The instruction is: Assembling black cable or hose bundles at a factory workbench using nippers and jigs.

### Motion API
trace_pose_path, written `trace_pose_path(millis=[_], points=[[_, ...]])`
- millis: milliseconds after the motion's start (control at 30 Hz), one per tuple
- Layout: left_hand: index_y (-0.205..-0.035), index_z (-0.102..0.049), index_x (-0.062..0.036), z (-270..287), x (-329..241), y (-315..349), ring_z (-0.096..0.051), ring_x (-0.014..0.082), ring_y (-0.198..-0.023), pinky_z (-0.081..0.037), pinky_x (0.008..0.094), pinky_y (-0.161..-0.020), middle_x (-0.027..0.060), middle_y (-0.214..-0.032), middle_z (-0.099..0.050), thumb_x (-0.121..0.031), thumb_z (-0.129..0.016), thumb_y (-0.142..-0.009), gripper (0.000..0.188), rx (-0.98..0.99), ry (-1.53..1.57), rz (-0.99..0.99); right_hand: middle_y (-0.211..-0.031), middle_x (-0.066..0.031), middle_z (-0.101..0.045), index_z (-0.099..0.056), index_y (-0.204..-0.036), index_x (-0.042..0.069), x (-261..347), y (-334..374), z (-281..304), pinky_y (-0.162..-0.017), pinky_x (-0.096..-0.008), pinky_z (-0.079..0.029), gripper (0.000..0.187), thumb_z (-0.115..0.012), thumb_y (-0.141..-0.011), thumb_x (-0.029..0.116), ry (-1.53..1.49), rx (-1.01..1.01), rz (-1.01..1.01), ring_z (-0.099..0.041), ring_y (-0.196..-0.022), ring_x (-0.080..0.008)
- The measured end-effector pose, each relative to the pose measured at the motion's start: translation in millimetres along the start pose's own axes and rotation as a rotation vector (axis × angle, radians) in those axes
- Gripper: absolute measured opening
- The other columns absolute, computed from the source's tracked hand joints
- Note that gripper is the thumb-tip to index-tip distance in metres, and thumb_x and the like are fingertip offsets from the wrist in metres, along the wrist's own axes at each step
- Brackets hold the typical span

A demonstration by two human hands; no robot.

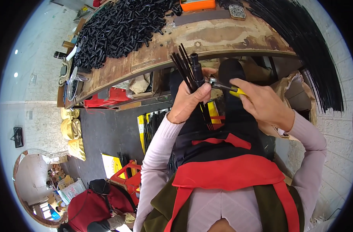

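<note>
My left hand (190,101) grips a bunch of thin black rods (183,66) together with a short black tube (197,69), all standing up from my fist. Some rods also stick out below the hand. My right hand (263,102) holds yellow-handled pliers (227,87), whose metal jaws reach left to the black tube just above my left fist. Both hands are in front of the workbench edge, over my lap and red apron.
A worn wooden workbench (207,36) holds a big heap of short black tubes (120,27), an orange tray (197,4) and a fan of long black rods (308,42). Yellow sacks (72,133), a red stool (126,176) and boxes of rods (151,123) sit on the floor at left.
</note>
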State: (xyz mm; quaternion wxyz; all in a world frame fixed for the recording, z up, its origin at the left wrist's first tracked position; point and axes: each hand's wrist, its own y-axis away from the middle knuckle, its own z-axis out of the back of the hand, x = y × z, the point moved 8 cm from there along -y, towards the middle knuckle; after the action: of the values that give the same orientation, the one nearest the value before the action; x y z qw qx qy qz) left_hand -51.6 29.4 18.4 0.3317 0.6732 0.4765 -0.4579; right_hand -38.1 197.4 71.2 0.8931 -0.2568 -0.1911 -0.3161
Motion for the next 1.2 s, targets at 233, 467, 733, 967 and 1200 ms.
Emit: trace_pose_path(millis=[233,467,733,967,1200], points=[[-0.117,-0.061,0.0031,-7,1,4,-0.045,0.0054,-0.062,-0.035,0.0210,-0.056,-0.0028,-0.071,-0.052,-0.045,-0.073,-0.086,0.059,0.166,-0.087,-0.030,-0.061,-0.0076,-0.055,-0.049,-0.114,0.000,-1,22,-41,-0.045,-0.0319,-0.046,0.035,-0.063,-0.083,0.007,-0.951,0.479,-0.541,-0.055,-0.046,-0.0181],[-0.120,-0.060,0.0013,-7,-1,3,-0.044,0.0053,-0.064,-0.036,0.0213,-0.058,-0.0041,-0.071,-0.049,-0.044,-0.072,-0.087,0.057,0.116,-0.091,0.010,-0.066,-0.0156,-0.055,-0.050,-0.124,0.001,7,8,9,-0.056,-0.0364,-0.048,0.038,-0.061,-0.089,0.012,0.016,-0.007,-0.024,-0.062,-0.057,-0.0259],[-0.119,-0.061,0.0010,-12,1,6,-0.046,0.0051,-0.065,-0.037,0.0216,-0.058,-0.0033,-0.072,-0.052,-0.040,-0.072,-0.088,0.053,0.235,-0.135,0.003,-0.081,-0.0106,-0.062,-0.048,-0.118,0.002,-7,22,-24,-0.054,-0.0276,-0.049,0.042,-0.064,-0.080,0.012,-0.791,0.420,-0.596,-0.063,-0.061,-0.0174],[-0.113,-0.056,0.0027,-21,-4,13,-0.046,0.0068,-0.063,-0.038,0.0227,-0.057,-0.0006,-0.071,-0.051,-0.023,-0.068,-0.092,0.035,0.114,-0.102,0.000,-0.095,-0.0142,-0.068,-0.059,-0.112,-0.001,-9,9,-17,-0.076,-0.0350,-0.050,0.026,-0.059,-0.093,0.016,-0.343,0.236,-0.251,-0.067,-0.085,-0.0243],[-0.106,-0.053,0.0028,-17,-3,14,-0.045,0.0086,-0.060,-0.037,0.0233,-0.056,0.0014,-0.069,-0.050,-0.026,-0.069,-0.091,0.037,0.055,-0.111,-0.002,-0.082,-0.0117,-0.069,-0.059,-0.103,-0.003,-1,10,-22,-0.074,-0.0337,-0.050,0.027,-0.054,-0.097,0.023,-0.537,0.348,-0.428,-0.068,-0.078,-0.0218]])
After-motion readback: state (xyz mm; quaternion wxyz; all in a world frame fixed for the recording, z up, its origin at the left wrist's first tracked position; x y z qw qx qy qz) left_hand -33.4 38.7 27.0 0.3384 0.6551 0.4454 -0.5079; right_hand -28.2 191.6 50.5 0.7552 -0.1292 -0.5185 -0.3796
